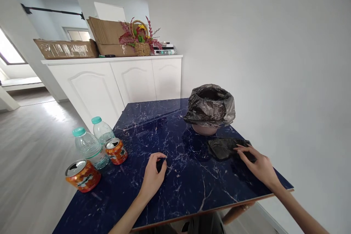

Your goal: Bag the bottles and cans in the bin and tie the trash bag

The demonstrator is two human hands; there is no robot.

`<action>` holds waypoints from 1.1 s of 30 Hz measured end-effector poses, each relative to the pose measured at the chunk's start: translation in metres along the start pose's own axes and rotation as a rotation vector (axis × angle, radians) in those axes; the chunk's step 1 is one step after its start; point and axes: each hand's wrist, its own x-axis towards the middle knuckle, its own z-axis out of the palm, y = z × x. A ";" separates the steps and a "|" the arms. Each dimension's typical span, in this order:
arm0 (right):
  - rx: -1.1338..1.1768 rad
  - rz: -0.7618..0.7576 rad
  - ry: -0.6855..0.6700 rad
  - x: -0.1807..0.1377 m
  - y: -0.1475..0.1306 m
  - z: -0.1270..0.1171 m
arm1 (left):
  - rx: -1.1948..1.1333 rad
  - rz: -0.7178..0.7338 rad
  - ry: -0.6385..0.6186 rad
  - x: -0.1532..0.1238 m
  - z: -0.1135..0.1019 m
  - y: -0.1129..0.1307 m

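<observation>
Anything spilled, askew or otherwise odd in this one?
No spill shows. Mildly odd: the pinkish bin stands on the tabletop rather than the floor, and its black liner looks crumpled, draping loosely over the sides.

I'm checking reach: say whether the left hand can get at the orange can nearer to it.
Probably yes: nothing visible stands between the left hand and that orange can on the blue tabletop; the clear bottles stand on the can's far side, and the hand appears to hold nothing.

Both forearms [131, 210] are bare, and the clothing [208, 223] below (mostly hidden) looks dark.
</observation>
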 end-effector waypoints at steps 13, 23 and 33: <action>-0.281 0.143 -0.145 0.016 -0.029 0.068 | 0.057 0.014 -0.064 -0.002 -0.004 0.006; -0.213 -0.185 -0.145 -0.017 -0.076 0.051 | 0.216 0.104 -0.226 -0.028 -0.052 -0.009; -0.015 -0.276 -0.369 -0.026 -0.157 0.085 | 0.573 0.198 -0.259 -0.061 -0.087 -0.034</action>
